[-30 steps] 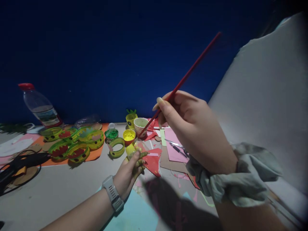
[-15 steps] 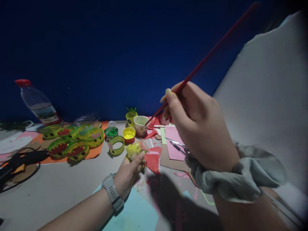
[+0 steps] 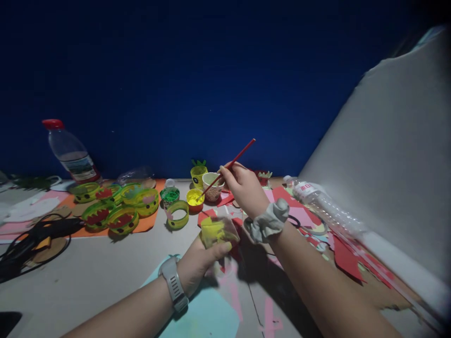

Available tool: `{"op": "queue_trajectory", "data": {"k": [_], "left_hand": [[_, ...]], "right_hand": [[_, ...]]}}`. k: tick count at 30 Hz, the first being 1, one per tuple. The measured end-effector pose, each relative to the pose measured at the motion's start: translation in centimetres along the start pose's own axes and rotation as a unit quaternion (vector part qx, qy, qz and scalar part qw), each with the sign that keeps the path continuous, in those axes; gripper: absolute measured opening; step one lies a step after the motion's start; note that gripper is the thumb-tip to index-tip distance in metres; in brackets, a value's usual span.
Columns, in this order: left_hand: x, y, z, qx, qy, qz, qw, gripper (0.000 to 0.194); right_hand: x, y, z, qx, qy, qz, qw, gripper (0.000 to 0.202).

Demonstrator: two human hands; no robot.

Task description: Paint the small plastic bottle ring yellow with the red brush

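The left hand (image 3: 195, 266) grips a translucent, yellow-streaked piece (image 3: 212, 230); the right hand's (image 3: 247, 188) fingers pinch a slender red brush (image 3: 243, 152), now moved from the patterned cup (image 3: 213, 194) into yellow paint (image 3: 192, 196).

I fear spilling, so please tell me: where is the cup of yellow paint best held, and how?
Probably grip the yellow paint cup by its red outer wall, coming from the near right: its open top, where the brush points, holds paint; the yellow-green ring crowds its near left.
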State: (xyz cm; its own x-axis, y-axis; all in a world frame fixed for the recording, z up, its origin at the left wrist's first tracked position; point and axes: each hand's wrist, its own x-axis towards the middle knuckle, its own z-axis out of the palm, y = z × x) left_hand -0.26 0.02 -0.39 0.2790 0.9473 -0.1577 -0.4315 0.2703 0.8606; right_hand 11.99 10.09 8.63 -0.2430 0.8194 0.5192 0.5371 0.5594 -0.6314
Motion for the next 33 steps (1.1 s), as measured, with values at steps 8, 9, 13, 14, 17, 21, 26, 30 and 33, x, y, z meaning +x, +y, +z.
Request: {"op": "queue_trajectory", "data": {"k": [8,9,13,14,17,21,26,30,33], "left_hand": [[-0.3,0.7,0.6,0.001,-0.034,-0.003,0.999,0.043],[-0.3,0.7,0.6,-0.001,-0.036,0.005,0.999,0.043],[-0.2,0.3,0.4,0.020,-0.035,0.010,0.999,0.037],[-0.1,0.2,0.3,0.029,-0.033,0.004,0.999,0.038],[0.0,0.1,0.3,0.041,-0.025,-0.005,0.999,0.042],[0.0,0.2,0.4,0.059,-0.033,-0.008,0.998,0.044],[0.0,0.1,0.3,0.064,-0.034,-0.011,0.997,0.046],[0.0,-0.3,-0.1,0.055,-0.028,-0.017,0.998,0.047],[0.1,-0.2,-0.1,0.026,-0.014,-0.013,0.999,0.043]], "right_hand": [[-0.2,0.6,1.0,-0.037,-0.017,0.006,0.999,0.028],[-0.2,0.6,0.9,-0.042,-0.021,0.007,0.999,0.028],[-0.2,0.5,0.8,-0.061,-0.035,0.011,0.997,0.025],[-0.2,0.4,0.8,-0.066,-0.038,0.012,0.997,0.025],[-0.2,0.2,0.9,-0.079,-0.048,0.017,0.996,0.023],[-0.3,-0.1,1.0,-0.083,-0.067,0.015,0.994,0.019],[-0.6,-0.8,1.0,-0.074,-0.070,-0.017,0.995,0.020],[-0.9,-1.3,0.8,-0.062,-0.070,-0.038,0.995,0.021],[-0.8,-1.7,0.3,-0.048,-0.055,-0.047,0.996,0.021]]}}
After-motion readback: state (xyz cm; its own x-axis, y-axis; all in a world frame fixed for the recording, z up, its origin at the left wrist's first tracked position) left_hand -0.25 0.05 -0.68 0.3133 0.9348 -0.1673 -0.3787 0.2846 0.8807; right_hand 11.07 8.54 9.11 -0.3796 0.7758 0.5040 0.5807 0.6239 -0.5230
